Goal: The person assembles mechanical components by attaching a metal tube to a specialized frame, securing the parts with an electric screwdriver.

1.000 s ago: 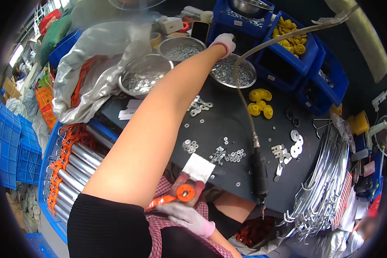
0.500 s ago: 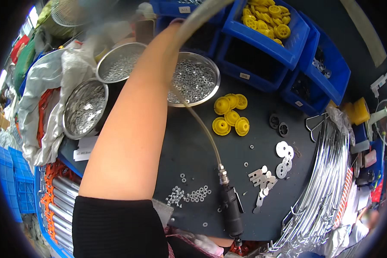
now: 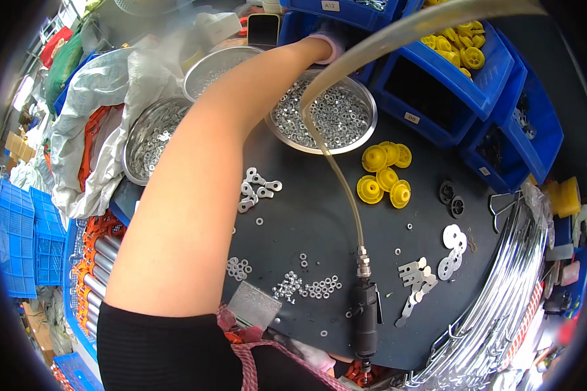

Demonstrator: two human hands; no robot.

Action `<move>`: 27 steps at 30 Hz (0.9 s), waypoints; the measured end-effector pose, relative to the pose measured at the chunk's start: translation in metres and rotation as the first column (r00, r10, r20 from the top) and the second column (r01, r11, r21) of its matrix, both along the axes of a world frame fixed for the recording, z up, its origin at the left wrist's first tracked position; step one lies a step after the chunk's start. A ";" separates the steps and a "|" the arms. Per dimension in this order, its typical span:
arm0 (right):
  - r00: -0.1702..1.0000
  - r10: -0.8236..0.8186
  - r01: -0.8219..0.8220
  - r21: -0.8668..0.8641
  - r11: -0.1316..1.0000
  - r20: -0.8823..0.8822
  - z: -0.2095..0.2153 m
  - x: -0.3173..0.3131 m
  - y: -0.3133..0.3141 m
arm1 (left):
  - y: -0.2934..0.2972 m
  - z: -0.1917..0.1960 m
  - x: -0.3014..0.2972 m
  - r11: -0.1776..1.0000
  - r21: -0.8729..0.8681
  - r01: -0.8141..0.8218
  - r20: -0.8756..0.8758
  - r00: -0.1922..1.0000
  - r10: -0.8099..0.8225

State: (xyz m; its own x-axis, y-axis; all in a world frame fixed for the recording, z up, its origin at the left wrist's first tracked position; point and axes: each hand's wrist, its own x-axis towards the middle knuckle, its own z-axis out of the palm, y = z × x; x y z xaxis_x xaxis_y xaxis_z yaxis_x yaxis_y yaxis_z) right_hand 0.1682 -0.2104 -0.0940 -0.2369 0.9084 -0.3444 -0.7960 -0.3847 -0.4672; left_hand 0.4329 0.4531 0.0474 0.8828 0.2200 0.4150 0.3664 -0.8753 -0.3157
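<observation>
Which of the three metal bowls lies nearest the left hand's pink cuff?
The rightmost bowl, just below the cuff in view; the left bowl and back bowl lie farther left.

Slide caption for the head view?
Gloved, pink-cuffed left hand at the opening of a blue plastic bin, behind a round silver metal bowl of small metal nuts.

Blue parts bins (image 3: 453,85) and an air tool (image 3: 365,319) suggest a workshop
</observation>
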 end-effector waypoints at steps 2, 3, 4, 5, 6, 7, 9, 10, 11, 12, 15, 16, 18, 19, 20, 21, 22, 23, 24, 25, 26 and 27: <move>1.000 -0.025 0.025 -0.028 0.999 0.011 0.001 0.005 -0.004 | -0.001 -0.007 0.004 0.978 -0.201 0.060 -0.052 0.996 -0.071; 1.000 -0.026 0.027 -0.030 0.999 0.016 0.000 0.006 -0.003 | 0.001 0.008 0.004 0.978 -0.200 0.061 -0.048 0.996 -0.072; 1.000 -0.018 0.019 -0.025 1.000 0.018 0.000 0.007 -0.002 | 0.008 0.025 0.000 0.955 -0.298 -0.003 -0.351 0.930 -0.106; 1.000 -0.012 0.012 -0.020 1.000 0.019 0.000 0.007 -0.001 | 0.012 0.039 -0.005 0.924 -0.370 -0.097 -0.614 0.772 -0.165; 1.000 -0.017 0.018 -0.026 1.000 0.023 0.000 0.008 0.000 | 0.005 0.041 -0.008 0.799 -0.563 -0.208 -0.379 0.925 -0.026; 0.999 -0.021 0.022 -0.031 0.999 0.026 -0.001 0.009 0.002 | -0.003 0.043 -0.010 0.799 -0.565 -0.205 -0.378 0.925 -0.030; 0.999 -0.017 0.018 -0.032 0.999 0.033 -0.003 0.012 0.005 | -0.018 0.051 -0.019 0.844 -0.427 -0.324 -0.283 0.935 0.215; 0.999 -0.018 0.019 -0.035 0.999 0.036 -0.004 0.014 0.006 | -0.027 0.051 -0.025 0.877 -0.424 -0.226 -0.179 0.970 0.163; 0.999 -0.028 0.029 -0.045 0.999 0.041 -0.005 0.015 0.006 | -0.046 0.053 -0.028 0.876 -0.431 -0.215 -0.176 0.972 0.153; 0.998 -0.039 0.041 -0.055 0.998 0.045 -0.006 0.016 0.005 | -0.067 0.057 -0.032 0.949 -0.302 -0.086 -0.157 0.987 0.040; 0.999 -0.022 0.025 -0.055 0.998 0.043 -0.008 0.016 0.009 | -0.062 0.058 -0.045 0.986 -0.149 0.072 -0.085 0.993 -0.085; 0.999 -0.019 0.021 -0.056 0.998 0.043 -0.009 0.015 0.010 | -0.057 0.054 -0.045 0.985 -0.173 0.025 -0.030 0.999 -0.031; 0.999 -0.015 0.018 -0.066 0.998 0.043 -0.010 0.015 0.010 | -0.047 0.044 -0.040 0.979 -0.204 -0.021 0.023 0.999 0.026; 0.999 -0.015 0.018 -0.072 0.997 0.043 -0.010 0.015 0.011 | -0.044 0.037 -0.033 0.975 -0.221 -0.026 0.071 0.997 0.043; 0.999 -0.014 0.017 -0.080 0.997 0.040 -0.010 0.014 0.010 | -0.041 0.028 -0.026 0.970 -0.241 -0.034 0.116 0.991 0.063; 0.999 -0.012 0.015 -0.088 0.996 0.037 -0.010 0.013 0.010 | -0.042 0.018 -0.017 0.969 -0.246 -0.036 0.112 0.992 0.066; 0.999 -0.011 0.014 -0.096 0.995 0.035 -0.010 0.012 0.009 | -0.044 0.007 -0.006 0.974 -0.213 -0.074 0.103 0.990 0.098; 0.999 -0.014 0.017 -0.104 0.994 0.038 -0.011 0.013 0.008 | -0.044 0.001 0.003 0.978 -0.179 -0.107 0.101 0.987 0.127; 0.999 -0.016 0.020 -0.111 0.994 0.040 -0.012 0.015 0.007 | -0.056 0.008 0.000 0.981 -0.168 -0.102 0.039 0.993 0.110; 0.999 -0.017 0.022 -0.116 0.993 0.043 -0.012 0.016 0.006 | -0.037 -0.006 0.013 0.980 -0.170 -0.101 0.040 0.993 0.109; 0.999 0.048 -0.047 -0.059 0.997 0.025 -0.010 0.009 0.009 | 0.017 0.002 -0.015 0.949 -0.244 -0.200 -0.031 0.980 0.198; 0.996 0.086 -0.086 -0.022 0.996 0.014 -0.009 0.003 0.011 | 0.045 0.015 -0.036 0.903 -0.332 -0.273 -0.098 0.962 0.254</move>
State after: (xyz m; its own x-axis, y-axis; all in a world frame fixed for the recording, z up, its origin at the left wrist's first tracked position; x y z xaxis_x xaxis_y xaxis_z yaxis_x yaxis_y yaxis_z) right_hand 0.1712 -0.1999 -0.1031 -0.3088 0.8774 -0.3671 -0.7527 -0.4614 -0.4696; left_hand 0.3967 0.4981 0.0619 0.7912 0.5670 0.2292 0.5899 -0.8065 -0.0412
